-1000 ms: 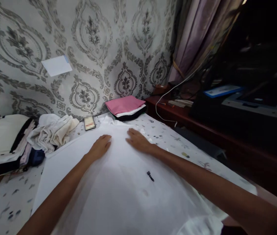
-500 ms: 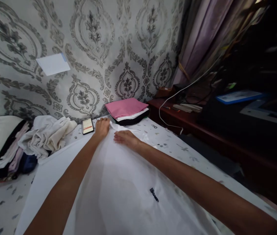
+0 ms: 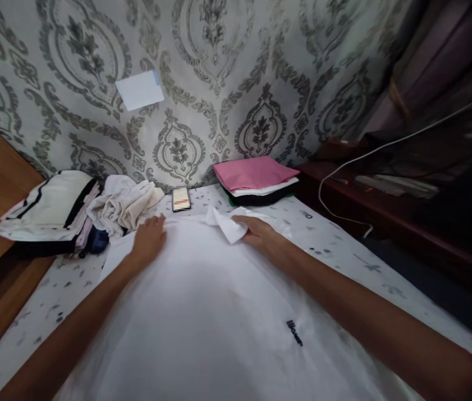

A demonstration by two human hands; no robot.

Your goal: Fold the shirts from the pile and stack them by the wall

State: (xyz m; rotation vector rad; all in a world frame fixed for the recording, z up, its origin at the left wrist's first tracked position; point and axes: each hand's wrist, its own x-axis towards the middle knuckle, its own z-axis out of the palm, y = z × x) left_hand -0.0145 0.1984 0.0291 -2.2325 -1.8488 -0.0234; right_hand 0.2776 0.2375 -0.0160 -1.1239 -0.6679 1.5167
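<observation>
A white garment (image 3: 202,312) with small dark lettering at its right lies spread over the patterned bed sheet. My right hand (image 3: 256,231) pinches a raised, folded bit of its far edge. At the garment's far left corner is my left hand (image 3: 149,239), its fingers curled over the cloth and pressed together. Just beyond the far edge, between the two hands, a phone (image 3: 181,199) with a lit screen lies on the sheet.
Folded clothes with a pink piece (image 3: 256,174) on top lie by the wall. Crumpled pale cloth (image 3: 125,206) and another folded stack (image 3: 54,203) are at left. A white cable (image 3: 344,161) crosses the dark red furniture (image 3: 315,181) at right.
My hands have moved apart, the left one leftward along the garment's far edge. My right hand, earlier with extended fingers, now grips a folded bit of cloth. The view has turned left.
</observation>
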